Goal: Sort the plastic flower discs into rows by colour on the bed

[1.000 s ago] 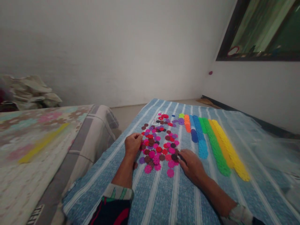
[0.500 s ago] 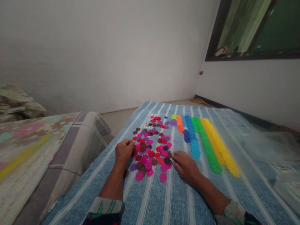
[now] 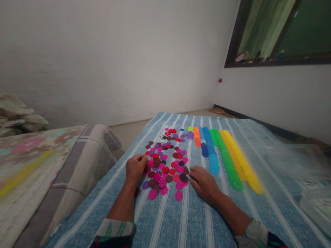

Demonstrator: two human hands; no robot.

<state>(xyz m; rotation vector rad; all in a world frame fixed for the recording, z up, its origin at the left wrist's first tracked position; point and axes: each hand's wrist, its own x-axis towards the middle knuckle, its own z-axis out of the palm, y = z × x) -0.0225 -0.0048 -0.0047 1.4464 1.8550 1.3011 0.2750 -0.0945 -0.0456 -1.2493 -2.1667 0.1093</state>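
Observation:
Loose flower-shaped plastic discs [image 3: 162, 182] in pink, red, purple, brown and black lie scattered and overlapping on a blue striped cloth [image 3: 170, 224]. At the left edge of this spread is my left hand [image 3: 134, 168], thumb and forefinger pinched together; whatever is between the fingertips is hidden. My right hand [image 3: 203, 181] rests on the cloth at the right edge, fingers partly stretched out and thumb apart, the tips beside a brown disc [image 3: 186, 170]. To the right, overlapping discs form long rows: orange [image 3: 197, 136], blue [image 3: 210, 146], green [image 3: 229, 163] and yellow [image 3: 243, 162].
Clear plastic packaging [image 3: 292, 158] lies on the right side of the cloth, with a clear container [image 3: 317, 203] nearer me. A bed or couch with a flowered cover [image 3: 38, 148] stands to the left. A white wall [image 3: 124, 62] rises behind.
The view has shifted very slightly. Both hands stay at about the same places beside the discs, and the coloured rows are unchanged.

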